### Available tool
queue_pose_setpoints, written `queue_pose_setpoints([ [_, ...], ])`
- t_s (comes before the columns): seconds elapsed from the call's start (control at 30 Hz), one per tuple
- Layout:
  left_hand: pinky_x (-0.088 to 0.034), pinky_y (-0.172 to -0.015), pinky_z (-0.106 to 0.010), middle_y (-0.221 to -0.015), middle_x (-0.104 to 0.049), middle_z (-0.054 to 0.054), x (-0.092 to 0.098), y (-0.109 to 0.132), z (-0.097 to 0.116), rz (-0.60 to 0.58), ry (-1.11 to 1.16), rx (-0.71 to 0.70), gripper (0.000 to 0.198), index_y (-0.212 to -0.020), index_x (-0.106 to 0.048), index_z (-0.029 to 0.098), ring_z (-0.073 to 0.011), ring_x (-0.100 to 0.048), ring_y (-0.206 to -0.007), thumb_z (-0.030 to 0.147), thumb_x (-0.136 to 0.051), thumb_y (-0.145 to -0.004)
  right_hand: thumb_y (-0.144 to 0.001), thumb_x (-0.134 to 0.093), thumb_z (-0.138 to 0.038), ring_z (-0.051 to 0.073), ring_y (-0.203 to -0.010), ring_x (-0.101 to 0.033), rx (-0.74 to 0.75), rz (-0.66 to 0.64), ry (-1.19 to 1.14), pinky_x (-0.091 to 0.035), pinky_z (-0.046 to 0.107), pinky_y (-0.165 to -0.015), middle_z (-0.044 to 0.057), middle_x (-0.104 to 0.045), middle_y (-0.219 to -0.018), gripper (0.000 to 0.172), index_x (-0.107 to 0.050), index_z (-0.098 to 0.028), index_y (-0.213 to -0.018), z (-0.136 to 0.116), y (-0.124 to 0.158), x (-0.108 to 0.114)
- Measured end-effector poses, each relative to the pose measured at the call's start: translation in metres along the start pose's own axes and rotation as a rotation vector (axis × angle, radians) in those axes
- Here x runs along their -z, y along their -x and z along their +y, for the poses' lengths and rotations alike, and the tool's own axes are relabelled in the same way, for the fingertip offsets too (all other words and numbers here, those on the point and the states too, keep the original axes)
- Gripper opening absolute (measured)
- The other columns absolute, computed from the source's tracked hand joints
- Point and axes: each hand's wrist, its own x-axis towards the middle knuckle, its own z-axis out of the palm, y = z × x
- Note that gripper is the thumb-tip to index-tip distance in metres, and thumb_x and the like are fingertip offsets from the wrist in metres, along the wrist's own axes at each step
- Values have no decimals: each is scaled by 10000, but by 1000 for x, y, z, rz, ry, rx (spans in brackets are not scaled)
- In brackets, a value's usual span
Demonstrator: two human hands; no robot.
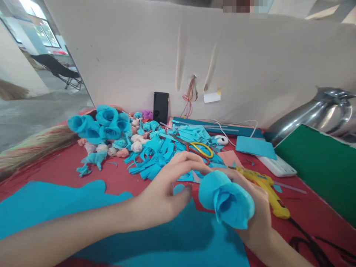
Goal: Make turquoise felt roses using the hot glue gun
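Note:
A blue paper flower point(230, 204) faces the camera at centre right, its petals curled round a folded middle. My right hand point(257, 202) is behind the flower and holds it; the flower hides part of the fingers. To the left, my left hand point(178, 185) is arched with thumb and fingers apart, its fingertips close to the flower's upper left petal. Whether they touch it I cannot tell. Below both hands lies a large blue paper sheet point(178, 241) on the red tabletop point(122, 185).
Finished blue flowers point(107, 124) stand at the back left. Scissors point(194, 146) rest on blue scraps point(155, 154) in the middle. To the right lie a yellow glue gun point(274, 196), a white device point(278, 167) and a green board point(319, 170). A phone point(161, 107) leans upright behind.

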Motion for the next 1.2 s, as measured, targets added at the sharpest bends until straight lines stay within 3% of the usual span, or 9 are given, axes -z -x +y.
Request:
queue_pose_setpoints([
  [0.1, -398, -890, -327, -1059, -484, -61, 0, -1, -1, -53, -221, -114, 313, -973, -542, 189, -195, -479, -1005, 26, -508, -707, -754, -547, -164, 95, -614, -602, -17, -31, -31, -461, 138, -556, -70, -641, -738, 165, -547, -256, -890, 1, 1, -1],
  [0.2, -408, -884, -332, -1043, -483, -62, -1, -2, 0, -70, -284, -135, 191, -875, -560, 173, -192, -494, -965, 89, -565, -704, -730, -529, -130, 92, -526, -560, -48, -46, -56, -441, 153, -492, -69, -615, -660, 148, -543, -237, -832, 0, 2, -3],
  [0.37, -403, -904, -345, -1063, -487, -60, -3, -3, 1, -75, -228, -86, 110, -819, -582, 169, -203, -491, -1001, 178, -624, -719, -721, -497, -94, 84, -507, -524, -91, -67, -104, -410, 150, -466, -65, -585, -622, 136, -529, -216, -773, -1, 3, -5],
  [0.53, -401, -916, -313, -1093, -490, -49, 1, -4, 1, -72, -89, -34, 84, -793, -598, 171, -204, -444, -1085, 143, -620, -717, -663, -598, -96, 86, -530, -505, -86, -221, -230, -402, 156, -477, -58, -572, -656, 179, -543, -214, -786, 1, 0, -2],
  [0.7, -425, -902, -325, -1145, -462, -69, 5, -5, 3, -130, -31, -11, 110, -835, -598, 157, -231, -462, -1093, 155, -603, -724, -716, -548, -120, 74, -486, -435, -73, -318, -352, -358, 155, -438, -65, -503, -579, 99, -521, -209, -682, 2, -3, 1],
  [0.8, -433, -902, -328, -1155, -458, -82, 7, -6, 2, -201, -43, -55, 192, -889, -593, 152, -241, -471, -1092, 147, -627, -700, -761, -492, -116, 82, -504, -412, -69, -332, -397, -364, 170, -464, -50, -477, -590, 136, -494, -204, -657, 2, -2, 0],
  [0.93, -398, -951, -348, -1141, -484, -95, 9, -8, 3, -258, -66, -156, 185, -820, -591, 147, -246, -435, -1127, 166, -678, -658, -778, -524, -138, 83, -546, -434, -54, -365, -438, -390, 168, -524, -45, -498, -643, 117, -490, -209, -691, 2, -3, -3],
  [1.07, -396, -957, -354, -1125, -486, -106, 8, -7, 7, -276, -89, -144, 164, -820, -599, 141, -250, -438, -1132, 173, -666, -674, -776, -521, -123, 87, -602, -461, -51, -402, -457, -407, 169, -569, -31, -543, -736, 99, -492, -211, -742, 4, -2, -4],
  [1.2, -389, -964, -364, -1108, -497, -100, 7, -6, 9, -278, -94, -144, 178, -837, -597, 146, -257, -438, -1134, 184, -661, -676, -748, -496, -97, 78, -560, -409, -32, -400, -432, -375, 163, -534, -48, -467, -651, 150, -421, -203, -673, 6, -2, -4],
])
